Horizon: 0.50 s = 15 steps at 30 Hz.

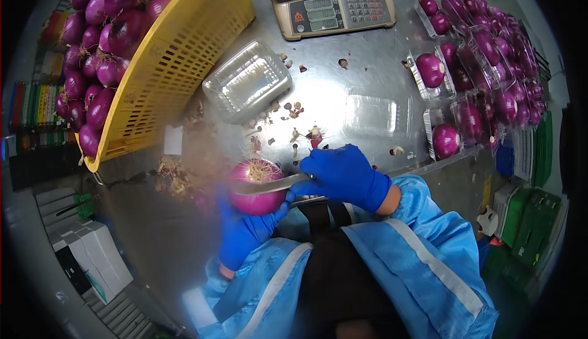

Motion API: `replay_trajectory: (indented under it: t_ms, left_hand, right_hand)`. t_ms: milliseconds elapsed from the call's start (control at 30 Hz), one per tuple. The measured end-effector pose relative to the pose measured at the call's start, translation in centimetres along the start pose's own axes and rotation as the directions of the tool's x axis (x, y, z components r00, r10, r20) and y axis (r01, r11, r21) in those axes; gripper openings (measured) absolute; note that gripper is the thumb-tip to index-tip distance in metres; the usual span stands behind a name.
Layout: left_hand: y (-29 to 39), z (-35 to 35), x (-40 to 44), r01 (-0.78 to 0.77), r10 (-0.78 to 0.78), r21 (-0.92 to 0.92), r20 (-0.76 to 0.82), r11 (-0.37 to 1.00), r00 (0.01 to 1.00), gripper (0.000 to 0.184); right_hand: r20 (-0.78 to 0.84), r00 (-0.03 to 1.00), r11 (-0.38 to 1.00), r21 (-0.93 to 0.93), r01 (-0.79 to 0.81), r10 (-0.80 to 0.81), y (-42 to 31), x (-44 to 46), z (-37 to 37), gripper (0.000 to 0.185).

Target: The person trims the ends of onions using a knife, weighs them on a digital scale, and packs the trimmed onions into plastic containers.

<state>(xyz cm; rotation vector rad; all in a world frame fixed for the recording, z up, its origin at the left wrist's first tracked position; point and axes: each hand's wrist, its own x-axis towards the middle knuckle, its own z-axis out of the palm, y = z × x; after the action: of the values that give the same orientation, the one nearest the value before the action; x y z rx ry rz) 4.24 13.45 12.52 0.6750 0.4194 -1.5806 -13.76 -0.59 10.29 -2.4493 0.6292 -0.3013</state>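
Observation:
A red onion (260, 203) with its root end facing up is held in my left hand (245, 232), which wears a blue glove and cups it from below and the left. My right hand (343, 177), also in a blue glove, is closed on a knife (275, 184). The knife's blade lies across the onion, just below the roots. Bits of root and skin (173, 177) lie on the metal table to the left of the onion, partly blurred.
A yellow basket (165, 63) of red onions stands at the left. Clear plastic trays (248, 82) and a lid (370, 115) lie beyond my hands. A scale (337, 14) stands at the back. Packed onions (468, 118) are stacked at the right.

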Motion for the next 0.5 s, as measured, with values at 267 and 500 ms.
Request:
replay_trajectory:
  t_ms: [267, 500]
  left_hand:
    - [-0.8, -1.7, -0.7, 0.013, -0.014, 0.013, 0.042, 1.0, 0.999, 0.09]
    - [1.2, -2.7, -2.3, -0.225, 0.242, 0.17, -0.088, 0.959, 0.966, 0.073]
  right_hand:
    - [-0.148, 0.973, 0.982, 0.047, 0.185, -0.176, 1.0, -0.1, -0.3, 0.031]
    - [0.286, 0.898, 0.741, 0.51, -0.437, 0.334, 3.5, -4.0, 2.8, 0.029]
